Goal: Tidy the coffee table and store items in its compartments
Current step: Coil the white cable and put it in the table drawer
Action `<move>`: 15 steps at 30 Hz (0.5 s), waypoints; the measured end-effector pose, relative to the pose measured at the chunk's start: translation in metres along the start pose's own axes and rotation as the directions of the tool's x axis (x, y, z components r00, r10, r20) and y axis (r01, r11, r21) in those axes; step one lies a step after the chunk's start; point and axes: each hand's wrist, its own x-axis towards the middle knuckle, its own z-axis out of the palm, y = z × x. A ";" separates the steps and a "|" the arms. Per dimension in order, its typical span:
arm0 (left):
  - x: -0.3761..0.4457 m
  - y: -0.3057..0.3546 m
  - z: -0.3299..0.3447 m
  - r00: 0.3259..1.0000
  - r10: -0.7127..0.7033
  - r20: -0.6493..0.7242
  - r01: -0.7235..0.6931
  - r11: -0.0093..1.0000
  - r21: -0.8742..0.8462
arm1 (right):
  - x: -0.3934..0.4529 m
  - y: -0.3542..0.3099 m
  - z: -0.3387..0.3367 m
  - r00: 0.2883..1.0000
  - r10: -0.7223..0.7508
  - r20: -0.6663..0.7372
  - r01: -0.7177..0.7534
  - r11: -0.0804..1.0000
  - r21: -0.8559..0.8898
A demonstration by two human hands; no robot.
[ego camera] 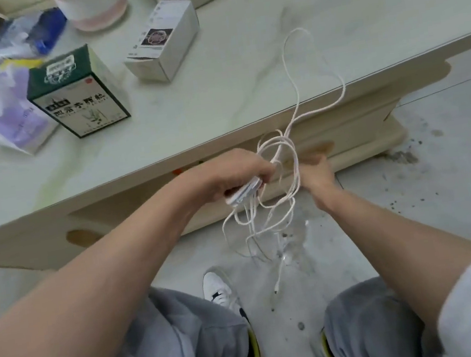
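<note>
A long white cable (294,110) loops up over the coffee table's (218,105) front edge and hangs down in tangled strands to the floor. My left hand (239,171) grips a small flat white device (244,195) together with a bundle of the cable, in front of the table's side. My right hand (316,172) is just to the right, fingers curled around cable loops. A plug end (276,291) dangles near the floor.
On the table stand a green-and-white box (79,94), a white carton (162,44), a purple tissue pack (7,115), a blue plastic bag (21,35) and a pink-white container (91,5). An open compartment (141,196) shows under the tabletop. My knees and shoes are below.
</note>
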 end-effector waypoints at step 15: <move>0.033 -0.013 -0.008 0.987 -0.086 -0.137 0.137 0.894 0.426 | -0.011 0.029 -0.030 0.973 -0.210 0.100 0.228 0.779 -0.584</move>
